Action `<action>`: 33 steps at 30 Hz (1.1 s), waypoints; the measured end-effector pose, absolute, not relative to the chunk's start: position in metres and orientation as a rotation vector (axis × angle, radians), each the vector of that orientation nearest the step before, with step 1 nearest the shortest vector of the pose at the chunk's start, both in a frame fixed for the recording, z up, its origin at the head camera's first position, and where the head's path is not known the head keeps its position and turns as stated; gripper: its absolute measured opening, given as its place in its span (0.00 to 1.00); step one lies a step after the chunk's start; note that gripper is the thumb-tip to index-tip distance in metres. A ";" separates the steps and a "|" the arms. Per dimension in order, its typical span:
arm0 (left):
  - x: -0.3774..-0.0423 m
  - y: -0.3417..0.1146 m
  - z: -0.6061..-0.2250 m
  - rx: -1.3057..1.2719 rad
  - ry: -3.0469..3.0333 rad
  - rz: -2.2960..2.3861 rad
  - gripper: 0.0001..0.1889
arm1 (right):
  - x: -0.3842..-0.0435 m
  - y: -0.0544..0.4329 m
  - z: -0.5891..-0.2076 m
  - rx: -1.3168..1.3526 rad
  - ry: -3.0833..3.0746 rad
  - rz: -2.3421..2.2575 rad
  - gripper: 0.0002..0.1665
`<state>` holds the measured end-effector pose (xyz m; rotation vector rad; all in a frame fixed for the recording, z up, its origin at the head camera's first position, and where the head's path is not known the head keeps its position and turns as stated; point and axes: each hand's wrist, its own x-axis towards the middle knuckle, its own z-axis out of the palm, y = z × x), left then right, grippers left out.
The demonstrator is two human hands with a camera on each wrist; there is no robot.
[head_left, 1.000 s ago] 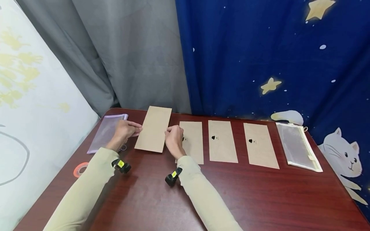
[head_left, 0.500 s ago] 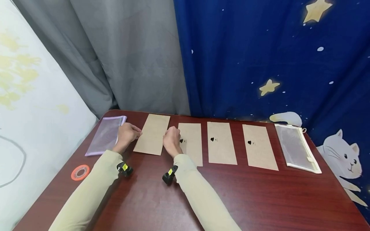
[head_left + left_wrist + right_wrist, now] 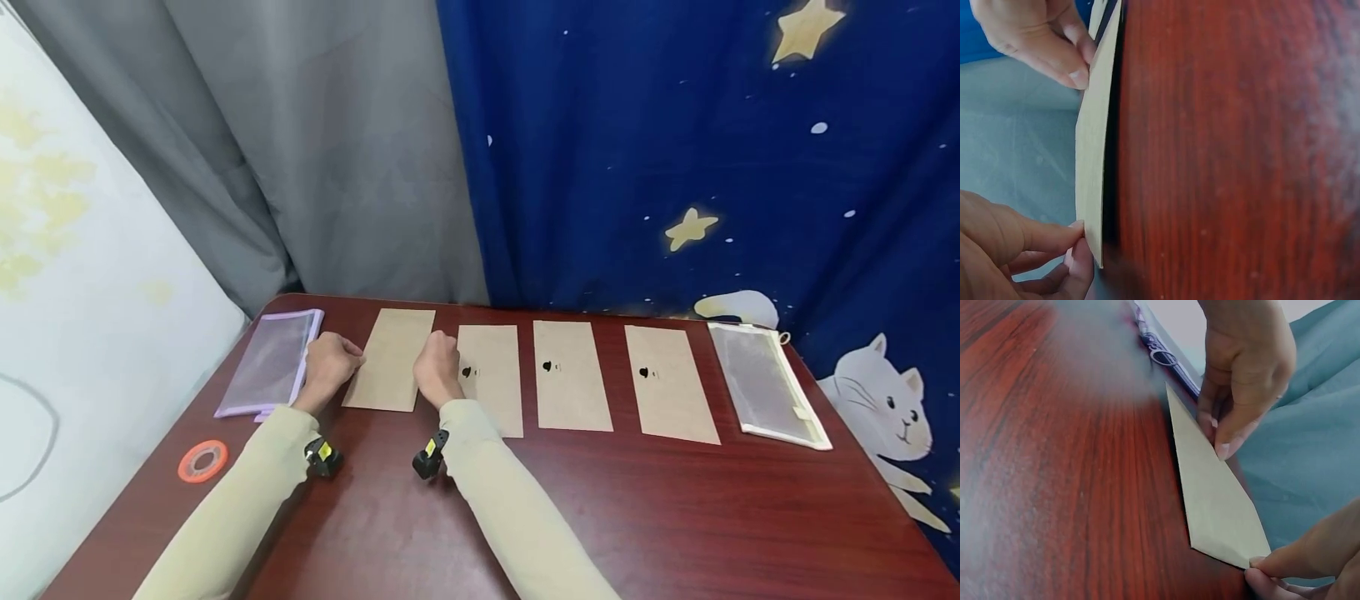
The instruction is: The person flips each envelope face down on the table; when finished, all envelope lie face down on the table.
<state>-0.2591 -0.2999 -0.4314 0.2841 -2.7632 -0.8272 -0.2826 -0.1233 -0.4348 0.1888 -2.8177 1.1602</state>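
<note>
A blank tan kraft-paper rectangle point(image 3: 392, 358) lies at or just above the table in the head view, with a dark shadow under its near edge in both wrist views. My left hand point(image 3: 328, 367) pinches its left edge between thumb and fingers, which the left wrist view shows up close. On the opposite long edge, my right hand point(image 3: 437, 367) pinches the paper near a corner, seen in the right wrist view. Beside my right hand lies a similar kraft rectangle point(image 3: 495, 375) with a small black hat print, partly covered by that hand and sleeve.
Two more hat-printed kraft rectangles point(image 3: 573, 379) lie in the row to the right. A white-edged mesh zip pouch point(image 3: 765, 387) ends that row. At the left lie a purple-edged mesh pouch point(image 3: 270, 362) and an orange ring-shaped roll point(image 3: 202, 461). Curtains point(image 3: 360, 167) hang behind the table point(image 3: 600, 517).
Both hands have lowered the blank kraft rectangle from a raised, tilted position down to table level. Their pinch on its two sides stays. The view has shifted slightly.
</note>
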 end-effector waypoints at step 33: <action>-0.244 -0.199 -0.396 0.385 -2.618 -2.366 0.30 | -0.270 0.065 -0.387 -0.019 -2.701 2.362 0.26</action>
